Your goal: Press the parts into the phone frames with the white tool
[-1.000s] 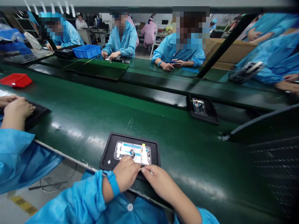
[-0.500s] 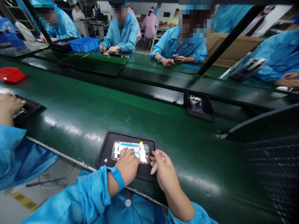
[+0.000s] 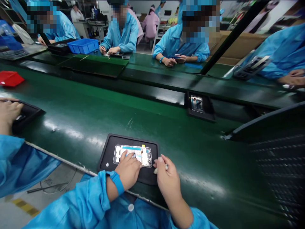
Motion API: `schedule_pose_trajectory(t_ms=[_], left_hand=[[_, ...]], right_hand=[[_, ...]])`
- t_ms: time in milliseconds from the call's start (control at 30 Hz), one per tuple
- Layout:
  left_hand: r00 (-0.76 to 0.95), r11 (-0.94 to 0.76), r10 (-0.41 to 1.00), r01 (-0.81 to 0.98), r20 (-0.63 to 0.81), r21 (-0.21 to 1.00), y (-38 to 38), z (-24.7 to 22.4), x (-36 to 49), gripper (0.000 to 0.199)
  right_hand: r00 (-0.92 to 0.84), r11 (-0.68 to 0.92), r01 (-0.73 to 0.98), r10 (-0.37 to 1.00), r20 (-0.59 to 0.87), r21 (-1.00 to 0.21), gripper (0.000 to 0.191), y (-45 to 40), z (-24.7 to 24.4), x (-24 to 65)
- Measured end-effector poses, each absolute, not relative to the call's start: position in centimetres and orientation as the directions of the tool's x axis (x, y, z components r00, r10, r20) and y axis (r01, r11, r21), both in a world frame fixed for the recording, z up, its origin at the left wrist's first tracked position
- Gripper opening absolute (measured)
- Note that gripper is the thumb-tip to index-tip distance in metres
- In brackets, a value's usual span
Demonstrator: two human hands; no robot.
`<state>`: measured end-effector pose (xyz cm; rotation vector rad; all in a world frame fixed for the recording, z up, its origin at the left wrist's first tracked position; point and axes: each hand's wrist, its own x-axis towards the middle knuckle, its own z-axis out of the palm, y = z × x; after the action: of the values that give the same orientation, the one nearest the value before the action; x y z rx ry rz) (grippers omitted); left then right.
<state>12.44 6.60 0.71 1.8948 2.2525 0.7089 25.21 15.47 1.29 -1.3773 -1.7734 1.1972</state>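
Observation:
An opened smartphone point(image 3: 146, 156) lies in a shallow black tray point(image 3: 106, 150), its inner parts showing, with a blue strip along the far side and a small yellow tab at the top edge. My left hand point(image 3: 128, 170) rests on the phone's near side, fingers extended and slightly apart. Just right of the tray's edge, my right hand point(image 3: 168, 179) is closed round a short pale tool point(image 3: 166, 166). Only the ends of that tool show, so its kind is unclear. A small white piece point(image 3: 107, 164) lies in the tray, left of the phone.
At the left, a co-worker's hand point(image 3: 9, 113) is over another black tray point(image 3: 33, 109). Further back is a tray with a phone point(image 3: 197, 103). A red bin point(image 3: 10, 78) and a blue bin point(image 3: 83, 46) stand left. A dark perforated panel point(image 3: 274, 152) rises at the right.
My right hand has turned a little, and the pale tool has swung so less of it shows below the fingers. My left hand stays on the phone. The view has shifted slightly.

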Motion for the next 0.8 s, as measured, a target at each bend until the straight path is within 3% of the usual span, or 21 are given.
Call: schedule_pose_trajectory(t_ms=[67, 167, 233, 333, 567, 700, 800], left_hand=[[-0.231, 0.124, 0.956, 0.876, 0.179, 0.466, 6.6, 0.7, 12.3, 0.017], [-0.237, 0.130, 0.959, 0.859, 0.158, 0.496, 6.7, 0.7, 12.0, 0.017], [-0.232, 0.122, 0.959, 0.858, 0.164, 0.498, 6.8, 0.7, 11.9, 0.017], [-0.218, 0.107, 0.960, 0.866, 0.175, 0.488, 6.8, 0.7, 11.9, 0.016], [-0.154, 0.023, 0.916, 0.942, 0.370, 0.334, 6.3, 0.2, 12.4, 0.013], [-0.095, -0.018, 0.908, 0.964, 0.408, 0.265, 6.2, 0.1, 12.6, 0.014], [-0.075, -0.035, 0.908, 0.967, 0.411, 0.254, 6.5, 0.1, 12.6, 0.015]], right_hand=[[-0.495, 0.327, 0.507, 0.868, 0.042, -0.798, 0.034, 16.0, 2.3, 25.4], [-0.786, 0.708, 0.514, 0.615, 0.065, -0.484, 0.025, 16.1, 3.2, 25.5], [-0.849, 0.811, 0.504, 0.529, 0.003, -0.297, 0.021, 15.9, 3.4, 25.4], [-0.880, 0.868, 0.471, 0.474, -0.019, -0.157, 0.017, 15.5, 3.2, 25.3], [-0.885, 0.882, 0.465, 0.460, -0.071, -0.080, 0.018, 15.2, 3.6, 25.1], [-0.875, 0.860, 0.484, 0.479, -0.070, -0.162, 0.015, 15.4, 3.8, 24.8], [-0.875, 0.826, 0.470, 0.482, -0.043, -0.312, 0.017, 15.9, 3.4, 25.0]])
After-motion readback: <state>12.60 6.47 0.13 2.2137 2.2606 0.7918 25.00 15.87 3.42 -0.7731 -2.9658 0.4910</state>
